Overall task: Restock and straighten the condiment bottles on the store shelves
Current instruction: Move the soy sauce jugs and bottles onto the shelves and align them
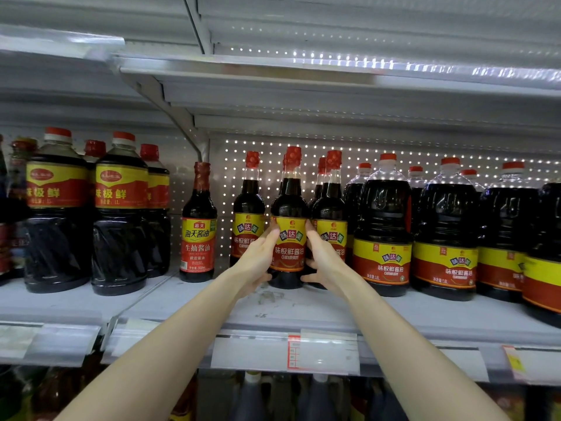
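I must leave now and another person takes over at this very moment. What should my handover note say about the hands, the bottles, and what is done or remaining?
Left hand and right hand both grip the middle soy sauce bottle by its sides. It is upright, label to the front, base at the shelf.
The left neighbour bottle and right neighbour bottle stand close beside it.
Done: the bottle is in its row.
Left: align it with its neighbours, release it, then check the lone red-label bottle further left.
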Motion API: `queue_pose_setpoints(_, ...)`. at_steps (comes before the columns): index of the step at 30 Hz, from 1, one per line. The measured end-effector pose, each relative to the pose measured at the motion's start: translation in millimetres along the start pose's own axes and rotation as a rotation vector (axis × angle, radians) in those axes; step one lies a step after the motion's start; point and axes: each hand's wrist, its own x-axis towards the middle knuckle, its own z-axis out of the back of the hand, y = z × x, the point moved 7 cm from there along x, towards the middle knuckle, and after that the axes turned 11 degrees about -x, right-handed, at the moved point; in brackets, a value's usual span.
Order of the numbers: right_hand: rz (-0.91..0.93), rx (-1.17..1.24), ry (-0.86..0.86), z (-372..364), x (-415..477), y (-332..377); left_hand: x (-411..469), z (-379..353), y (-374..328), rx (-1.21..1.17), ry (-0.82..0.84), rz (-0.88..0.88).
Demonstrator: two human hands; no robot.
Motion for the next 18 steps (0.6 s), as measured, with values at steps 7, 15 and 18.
queue_pose_setpoints(7, 0.002, -0.016, -0.024, -0.2, -1.5, 1.5, -2.6, 1.7, -3.3, 0.034, -0.018, -0.005)
queue_pose_setpoints(15, 0.039, -0.027, -0.023, 9.0, -17.1, 9.5, -16.3, -2.1, -17.1, 0.043, -0.050, -0.017)
queue_pose_setpoints(18, 0.090, -0.062, -0.056, 19.3, -27.7, 14.0, -31.0, -4.5, -25.5, 0.063, -0.071, -0.043)
